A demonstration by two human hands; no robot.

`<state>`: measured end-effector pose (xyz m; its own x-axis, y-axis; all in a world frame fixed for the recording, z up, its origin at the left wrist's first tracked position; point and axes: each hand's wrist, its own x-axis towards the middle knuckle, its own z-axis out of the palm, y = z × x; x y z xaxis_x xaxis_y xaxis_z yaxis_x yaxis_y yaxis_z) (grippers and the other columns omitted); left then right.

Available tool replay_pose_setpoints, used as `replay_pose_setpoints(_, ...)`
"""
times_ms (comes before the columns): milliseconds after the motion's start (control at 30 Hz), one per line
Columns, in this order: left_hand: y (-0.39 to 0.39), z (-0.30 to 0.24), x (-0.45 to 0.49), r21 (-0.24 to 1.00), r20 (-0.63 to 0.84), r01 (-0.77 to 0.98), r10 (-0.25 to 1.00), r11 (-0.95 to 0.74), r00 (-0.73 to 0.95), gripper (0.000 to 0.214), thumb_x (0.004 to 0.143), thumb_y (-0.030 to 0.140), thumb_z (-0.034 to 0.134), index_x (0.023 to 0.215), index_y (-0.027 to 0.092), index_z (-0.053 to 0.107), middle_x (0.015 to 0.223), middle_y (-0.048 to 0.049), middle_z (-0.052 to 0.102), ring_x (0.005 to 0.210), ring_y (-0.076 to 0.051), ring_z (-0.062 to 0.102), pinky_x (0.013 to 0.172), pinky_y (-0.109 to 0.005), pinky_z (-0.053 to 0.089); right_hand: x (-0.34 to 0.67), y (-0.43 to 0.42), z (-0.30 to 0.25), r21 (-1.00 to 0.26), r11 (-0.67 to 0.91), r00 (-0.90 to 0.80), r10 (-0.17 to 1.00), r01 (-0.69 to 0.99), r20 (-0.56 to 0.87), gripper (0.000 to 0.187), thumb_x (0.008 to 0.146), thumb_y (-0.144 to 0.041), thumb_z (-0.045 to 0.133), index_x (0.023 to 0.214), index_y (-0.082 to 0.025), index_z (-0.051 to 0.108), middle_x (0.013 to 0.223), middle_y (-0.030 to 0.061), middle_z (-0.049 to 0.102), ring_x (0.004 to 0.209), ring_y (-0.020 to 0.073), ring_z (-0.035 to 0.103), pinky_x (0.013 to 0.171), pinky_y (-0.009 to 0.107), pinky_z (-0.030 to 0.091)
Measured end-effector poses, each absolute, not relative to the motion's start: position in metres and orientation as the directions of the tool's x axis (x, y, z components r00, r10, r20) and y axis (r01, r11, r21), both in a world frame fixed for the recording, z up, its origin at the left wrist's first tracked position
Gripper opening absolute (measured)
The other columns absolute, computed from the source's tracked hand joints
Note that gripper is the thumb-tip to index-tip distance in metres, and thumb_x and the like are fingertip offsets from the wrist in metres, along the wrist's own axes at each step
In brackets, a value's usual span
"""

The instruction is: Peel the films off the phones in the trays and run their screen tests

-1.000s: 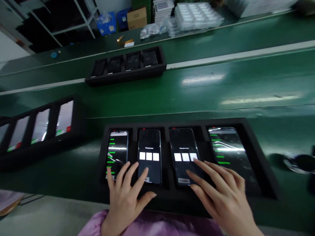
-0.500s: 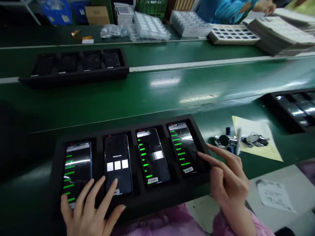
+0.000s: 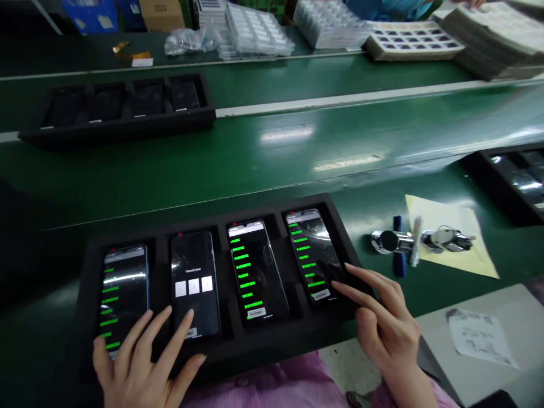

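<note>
Black foam tray [image 3: 293, 334], four-slot: four smartphones [image 3: 257, 272] lying side by side in it, screens lit, the second showing three pale squares. Left hand [image 3: 140, 362]: fingers spread, unclenched, tips over the first two phones at the tray's near side. Right hand [image 3: 382, 323]: index extended to the fourth phone's lower corner, other fingers loosely curled, grasping nothing.

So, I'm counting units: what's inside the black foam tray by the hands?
The foam tray holds four smartphones, screens lit, one per slot; the slot floors beneath them are covered.
</note>
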<state>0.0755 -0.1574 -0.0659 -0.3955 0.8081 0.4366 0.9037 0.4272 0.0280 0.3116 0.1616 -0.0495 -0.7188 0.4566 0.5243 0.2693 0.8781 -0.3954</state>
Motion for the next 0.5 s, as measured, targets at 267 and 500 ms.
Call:
replay_pose_setpoints(267, -0.152, -0.049, 0.078, -0.005, 0.336, 0.902, 0.850, 0.431, -0.405, 0.038, 0.100, 0.041, 0.063, 0.133, 0.024, 0.070, 0.136, -0.0149, 0.062, 0.130, -0.033, 0.053, 0.130, -0.068, 0.006, 0.295, 0.161, -0.051, -0.451, 0.861, -0.670, 0.478, 0.233, 0.568, 0.043, 0.104, -0.016, 0.049, 0.130, -0.036, 0.076, 0.137, 0.0052, 0.068, 0.115, 0.0304, 0.067, 0.096, 0.051, 0.050)
replay_pose_setpoints(500, -0.141, -0.041, 0.075, 0.040, 0.313, 0.812, 0.765, 0.582, -0.563, 0.055, 0.102, 0.057, 0.053, 0.143, 0.021, 0.063, 0.148, -0.0196, 0.054, 0.142, -0.043, 0.043, 0.126, -0.073, 0.005, 0.297, 0.163, -0.056, -0.427, 0.862, -0.674, 0.489, 0.275, 0.554, 0.035, 0.105, -0.019, 0.049, 0.124, -0.029, 0.077, 0.139, 0.0076, 0.067, 0.119, 0.0309, 0.064, 0.100, 0.051, 0.049)
